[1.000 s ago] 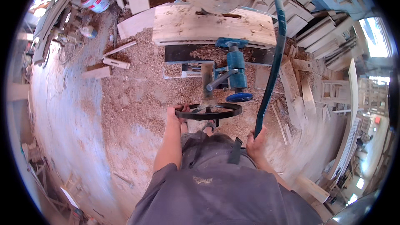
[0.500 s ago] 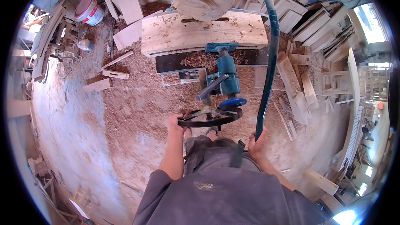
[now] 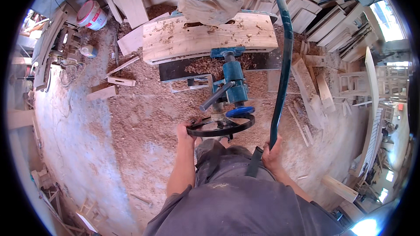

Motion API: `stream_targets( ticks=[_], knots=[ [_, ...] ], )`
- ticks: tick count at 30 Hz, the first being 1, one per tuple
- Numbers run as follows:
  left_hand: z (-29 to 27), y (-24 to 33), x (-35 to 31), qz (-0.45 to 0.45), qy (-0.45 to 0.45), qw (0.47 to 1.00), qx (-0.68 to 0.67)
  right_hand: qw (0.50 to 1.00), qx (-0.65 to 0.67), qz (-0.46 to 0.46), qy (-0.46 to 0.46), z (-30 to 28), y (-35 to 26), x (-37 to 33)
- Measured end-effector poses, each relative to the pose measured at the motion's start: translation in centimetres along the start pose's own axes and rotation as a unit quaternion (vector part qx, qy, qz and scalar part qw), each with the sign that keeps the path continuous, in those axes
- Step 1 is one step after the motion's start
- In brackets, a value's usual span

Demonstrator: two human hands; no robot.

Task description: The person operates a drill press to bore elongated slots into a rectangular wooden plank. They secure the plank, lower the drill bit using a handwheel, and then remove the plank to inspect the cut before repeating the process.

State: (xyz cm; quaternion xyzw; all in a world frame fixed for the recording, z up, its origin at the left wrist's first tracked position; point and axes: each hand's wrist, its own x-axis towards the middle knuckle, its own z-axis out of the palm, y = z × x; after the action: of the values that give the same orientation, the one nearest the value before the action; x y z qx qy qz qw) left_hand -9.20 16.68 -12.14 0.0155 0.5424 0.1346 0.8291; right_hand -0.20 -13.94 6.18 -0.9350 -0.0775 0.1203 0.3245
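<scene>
My left hand [image 3: 187, 130] is closed on the rim of a black handwheel [image 3: 238, 130] at the front of a woodworking machine. In my right hand [image 3: 273, 153] is the lower end of a long dark green lever [image 3: 286, 48] that rises to the machine's top. Behind the wheel, a blue screw clamp [image 3: 233, 72] with a small blue handwheel [image 3: 240, 112] presses its plate against the side of a thick pale wooden beam [image 3: 210, 35]. A slot shows in the beam's top, under the plastic-wrapped machine head [image 3: 214, 0]. Shavings are scattered over the beam.
Wood shavings [image 3: 144, 105] cover the floor around the machine. Short slotted pieces of wood [image 3: 121, 81] lie to the left, near a white and red bucket [image 3: 92, 15]. Stacked boards [image 3: 341, 30] stand at the far right, with long offcuts [image 3: 306, 91] below them.
The beam and clamp have shifted slightly left and nearer in the view. Both hands keep their grips, and the lever stays almost in place.
</scene>
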Motion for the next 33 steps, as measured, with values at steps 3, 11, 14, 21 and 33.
stream_targets(
  ticks=[3, 11, 14, 21, 33],
  knots=[
    [0.9, 0.5, -1.5, -0.011, 0.071, 0.997, 0.013, 1.000, -0.006, -0.019, 0.010, 0.4, 0.2, 0.0],
    [6.8, -2.6, -11.2, 0.244, 0.054, 0.967, 0.044, 1.000, -0.008, -0.016, 0.007, 2.4, -1.7, -1.7],
    [0.3, 1.6, -2.9, 0.015, 0.045, 0.998, -0.043, 0.999, -0.025, -0.021, -0.018, 2.5, -2.5, -2.1],
    [6.0, -0.6, -8.0, 0.211, 0.173, 0.961, -0.051, 1.000, -0.018, -0.022, 0.005, 3.5, -3.5, -2.5],
    [5.4, -1.1, -7.4, 0.200, 0.169, 0.965, -0.025, 0.999, -0.029, -0.036, 0.011, 3.8, -4.0, -2.6]
  ],
)
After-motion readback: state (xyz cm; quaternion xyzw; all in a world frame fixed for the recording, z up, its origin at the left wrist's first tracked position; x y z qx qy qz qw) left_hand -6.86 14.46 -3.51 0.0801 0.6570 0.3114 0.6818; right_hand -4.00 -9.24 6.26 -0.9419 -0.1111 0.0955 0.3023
